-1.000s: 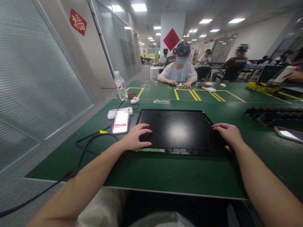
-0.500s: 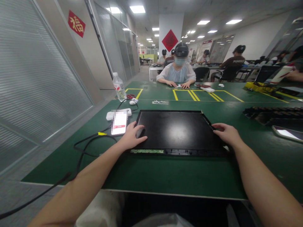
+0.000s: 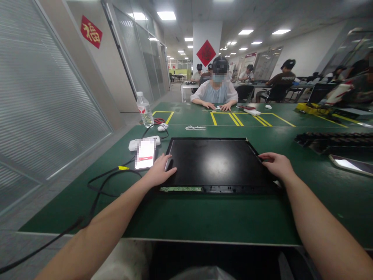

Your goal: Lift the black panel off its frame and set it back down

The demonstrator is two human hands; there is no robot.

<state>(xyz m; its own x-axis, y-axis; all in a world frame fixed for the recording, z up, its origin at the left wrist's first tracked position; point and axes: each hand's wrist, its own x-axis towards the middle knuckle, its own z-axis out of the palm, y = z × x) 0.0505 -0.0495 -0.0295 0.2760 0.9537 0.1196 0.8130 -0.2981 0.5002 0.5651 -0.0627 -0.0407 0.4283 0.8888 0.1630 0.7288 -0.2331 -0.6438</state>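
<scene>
A black flat display panel (image 3: pixel 204 163) lies face up on the green table in front of me, a thin black frame around it and a strip of green circuit board (image 3: pixel 180 189) along its near edge. My left hand (image 3: pixel 159 171) rests at the panel's left edge, thumb and fingers spread apart, the thumb reaching over the border. At the right edge, my right hand (image 3: pixel 276 165) has its thumb and fingers closed on the frame. The undersides of the right fingers are hidden. A small pale piece (image 3: pixel 277 182) shows below the right palm.
Left of the panel are a lit phone (image 3: pixel 145 153) against a white device, a black cable (image 3: pixel 100 190), a mouse-like white item (image 3: pixel 162 127) and a water bottle (image 3: pixel 145 109). Dark strips (image 3: pixel 335 142) and another phone (image 3: pixel 349 164) lie right. A masked person (image 3: pixel 215 91) sits opposite.
My left thumb and fingers have drawn slightly outward, toward the panel's left edge. My right hand keeps its place at the right edge. The whole view has shifted a little.
</scene>
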